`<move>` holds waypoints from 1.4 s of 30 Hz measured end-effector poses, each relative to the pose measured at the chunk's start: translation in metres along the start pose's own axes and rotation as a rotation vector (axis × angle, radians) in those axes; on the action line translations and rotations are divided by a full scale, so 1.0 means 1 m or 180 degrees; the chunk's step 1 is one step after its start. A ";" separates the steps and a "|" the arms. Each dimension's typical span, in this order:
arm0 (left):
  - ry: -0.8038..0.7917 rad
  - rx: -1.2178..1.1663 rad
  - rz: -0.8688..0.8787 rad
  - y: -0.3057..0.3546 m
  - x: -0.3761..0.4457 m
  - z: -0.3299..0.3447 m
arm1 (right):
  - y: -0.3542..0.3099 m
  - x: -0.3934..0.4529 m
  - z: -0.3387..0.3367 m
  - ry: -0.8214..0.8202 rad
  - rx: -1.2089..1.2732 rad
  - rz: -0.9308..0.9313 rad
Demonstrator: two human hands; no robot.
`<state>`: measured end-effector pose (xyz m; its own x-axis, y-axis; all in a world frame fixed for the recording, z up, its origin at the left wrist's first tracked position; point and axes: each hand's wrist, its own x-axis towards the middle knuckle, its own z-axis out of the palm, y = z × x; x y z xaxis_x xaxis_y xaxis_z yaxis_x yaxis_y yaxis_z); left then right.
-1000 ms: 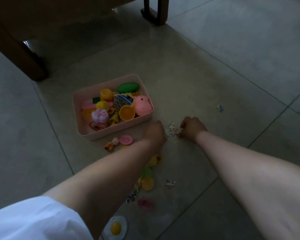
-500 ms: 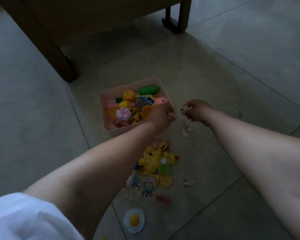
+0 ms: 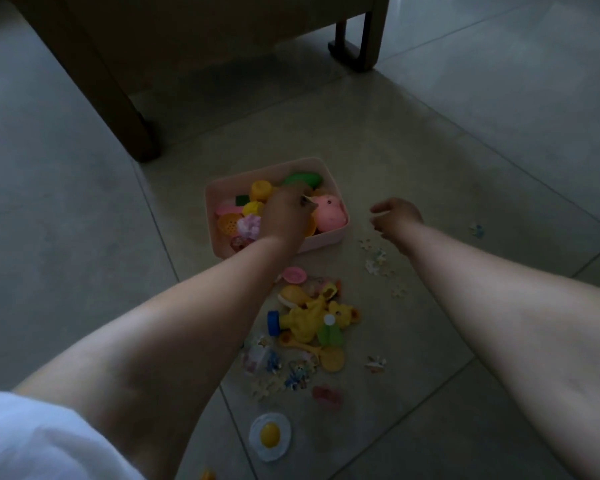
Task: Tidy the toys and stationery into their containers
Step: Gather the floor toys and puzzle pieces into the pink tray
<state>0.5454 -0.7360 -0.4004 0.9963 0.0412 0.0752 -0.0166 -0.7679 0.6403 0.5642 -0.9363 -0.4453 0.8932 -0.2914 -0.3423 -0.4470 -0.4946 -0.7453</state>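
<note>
Left hand (image 3: pixel 284 216) above pink bin (image 3: pixel 329 237)

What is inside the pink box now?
The pink box holds a pink pig toy, a green piece and yellow cups. The left hand above it hides the middle.

One pink bin (image 3: pixel 329 239), one fried-egg toy (image 3: pixel 270 437), two hands (bare) (image 3: pixel 286 216) (image 3: pixel 395 218)

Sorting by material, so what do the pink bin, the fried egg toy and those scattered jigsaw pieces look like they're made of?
Pink bin: likely matte moulded plastic, with smooth thin walls. Fried egg toy: probably plastic, with a domed yolk. Jigsaw pieces: likely printed cardboard, flat and thin.
</note>
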 end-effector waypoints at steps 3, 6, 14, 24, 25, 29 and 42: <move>-0.0497 0.0053 0.0454 0.013 -0.007 0.020 | 0.030 -0.003 -0.017 -0.0266 -0.0793 0.0105; -0.1132 0.0246 0.0601 0.018 -0.013 0.050 | 0.053 -0.006 -0.023 -0.0555 -0.1066 0.0096; -0.1645 0.0805 0.0391 0.021 -0.016 0.109 | 0.066 -0.002 -0.006 -0.0580 -0.1585 -0.0484; -0.1413 0.0916 0.0412 0.021 -0.014 0.127 | 0.067 -0.004 0.003 -0.0335 -0.1494 -0.0335; -0.1445 0.0880 0.0377 0.021 -0.015 0.127 | 0.066 -0.003 0.003 -0.0337 -0.1461 -0.0350; -0.1707 0.0934 0.0310 0.022 -0.021 0.122 | 0.063 -0.006 0.003 -0.0500 -0.1409 -0.0368; 0.0449 -0.0233 -0.0404 0.022 0.010 0.016 | -0.045 0.007 0.024 -0.0444 0.1000 -0.0347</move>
<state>0.5558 -0.7624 -0.3977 0.9692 0.2278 0.0934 0.0972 -0.7025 0.7050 0.5918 -0.8964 -0.4282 0.9425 -0.1256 -0.3096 -0.3315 -0.2345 -0.9138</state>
